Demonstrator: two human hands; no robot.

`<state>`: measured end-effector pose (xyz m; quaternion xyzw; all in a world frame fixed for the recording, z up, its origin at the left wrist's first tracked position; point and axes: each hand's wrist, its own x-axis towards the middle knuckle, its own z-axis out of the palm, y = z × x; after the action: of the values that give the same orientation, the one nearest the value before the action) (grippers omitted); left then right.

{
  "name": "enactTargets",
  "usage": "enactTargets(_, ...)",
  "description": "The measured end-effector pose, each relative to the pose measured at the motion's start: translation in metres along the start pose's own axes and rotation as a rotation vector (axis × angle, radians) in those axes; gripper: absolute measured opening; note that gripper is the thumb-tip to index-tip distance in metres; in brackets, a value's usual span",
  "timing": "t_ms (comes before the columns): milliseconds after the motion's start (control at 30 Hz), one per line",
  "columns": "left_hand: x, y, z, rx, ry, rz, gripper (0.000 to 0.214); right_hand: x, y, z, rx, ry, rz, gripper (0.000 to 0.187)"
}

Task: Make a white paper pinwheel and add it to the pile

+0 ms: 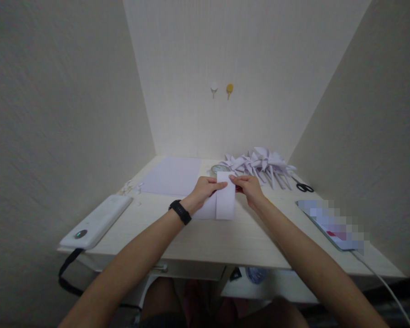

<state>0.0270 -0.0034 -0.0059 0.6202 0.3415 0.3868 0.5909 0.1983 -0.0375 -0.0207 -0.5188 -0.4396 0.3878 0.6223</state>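
Observation:
A white sheet of paper (222,205), partly folded lengthwise, lies on the pale wooden desk (205,241) in front of me. My left hand (205,190), with a black band on its wrist, pinches the paper's far left corner. My right hand (248,187) pinches the far right corner. Both hands have their fingers closed on the top edge. A folded flap stands up along the right half of the sheet.
A stack of white sheets (172,175) lies at the back left. A heap of folded paper shapes (259,165) and black scissors (304,187) sit at the back right. A white power bank (97,221) rests left, a blurred phone (331,223) with cable right. Small scraps (130,187) lie nearby.

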Motion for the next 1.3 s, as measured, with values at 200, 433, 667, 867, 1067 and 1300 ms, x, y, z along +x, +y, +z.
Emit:
enactTargets(200,0.002,-0.003,-0.001,0.002,0.042,-0.018,0.038,-0.001,-0.001,0.0,-0.069,-0.028,-0.002,0.041)
enactTargets(433,0.005,-0.005,-0.001,-0.013,0.048,-0.022,0.041,-0.004,-0.003,0.001,-0.063,-0.063,-0.003,0.042)
enactTargets(667,0.002,0.0,-0.001,0.042,0.036,-0.009,0.038,-0.003,-0.002,0.001,-0.17,-0.013,-0.07,0.046)
enactTargets(867,0.004,0.004,-0.008,0.196,-0.025,0.06,0.037,-0.005,-0.002,0.002,-0.106,-0.058,0.033,0.043)
enactTargets(1067,0.007,0.0,-0.007,0.085,0.001,0.012,0.04,-0.007,-0.01,-0.001,-0.064,-0.175,0.143,0.04)
enactTargets(1300,0.014,-0.009,-0.009,-0.112,0.031,-0.075,0.038,-0.009,-0.013,0.001,-0.016,-0.203,0.283,0.029)
